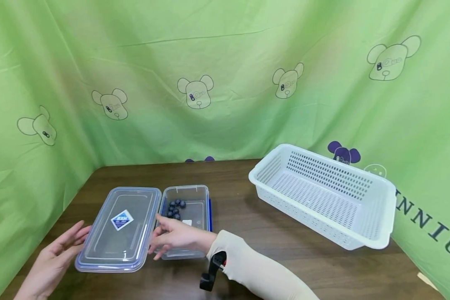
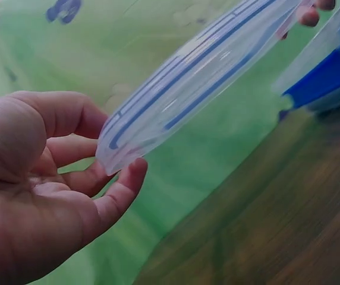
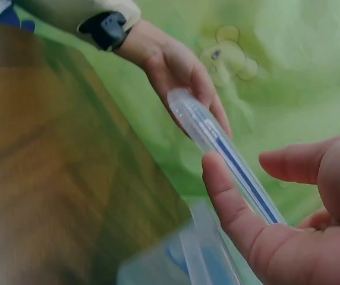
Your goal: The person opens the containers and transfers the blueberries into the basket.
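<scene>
A clear plastic lid with a bluish rim and a blue diamond label hangs above the table, tilted. My left hand grips its left edge, the lid's corner between thumb and fingers in the left wrist view. At the opposite edge, my right hand touches the lid with spread, mostly straight fingers; its thumb stands apart from the lid in the right wrist view. Just right of the lid sits a clear plastic box holding several blueberries. My right hand and forearm partly cover this box.
A white perforated basket stands on the right of the brown wooden table. Something blue shows along the clear box's right side. Green curtain with mouse-head prints hangs behind and beside the table.
</scene>
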`<action>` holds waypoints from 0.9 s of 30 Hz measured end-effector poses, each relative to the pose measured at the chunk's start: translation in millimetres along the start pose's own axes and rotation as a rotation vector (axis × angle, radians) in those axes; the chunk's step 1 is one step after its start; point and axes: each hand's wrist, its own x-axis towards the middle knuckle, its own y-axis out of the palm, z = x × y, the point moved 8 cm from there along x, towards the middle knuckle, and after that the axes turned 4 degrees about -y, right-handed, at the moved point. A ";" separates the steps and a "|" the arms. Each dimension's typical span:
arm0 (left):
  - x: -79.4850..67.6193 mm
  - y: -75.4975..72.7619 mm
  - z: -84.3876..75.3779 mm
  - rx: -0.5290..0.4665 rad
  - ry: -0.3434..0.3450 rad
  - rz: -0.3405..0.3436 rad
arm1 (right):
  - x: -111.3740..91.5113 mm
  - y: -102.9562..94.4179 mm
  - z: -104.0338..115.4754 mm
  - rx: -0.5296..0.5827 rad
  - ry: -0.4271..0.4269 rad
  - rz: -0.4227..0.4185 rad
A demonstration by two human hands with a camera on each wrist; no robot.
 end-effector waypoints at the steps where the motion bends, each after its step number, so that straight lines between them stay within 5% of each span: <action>1: -3.9 -5.4 -0.2 0.000 -0.005 -0.002 | 3.3 6.2 -1.2 0.018 0.004 0.011; 7: -27.7 -34.0 9.0 -0.104 -0.080 0.051 | 16.9 41.9 -10.6 0.117 0.043 0.015; 11: -44.7 -36.9 13.3 -0.347 -0.056 0.319 | 23.1 60.5 -19.5 0.132 0.077 0.018; 15: -61.6 -46.2 21.7 -0.444 -0.053 0.508 | 27.6 74.6 -30.2 0.162 0.114 0.045; 23: -79.6 -57.9 46.0 -0.602 -0.262 0.832 | 25.1 89.8 -58.7 0.182 0.229 0.127; 27: -81.4 -60.9 59.6 -0.639 -0.384 0.814 | 21.2 87.7 -66.8 0.152 0.291 0.120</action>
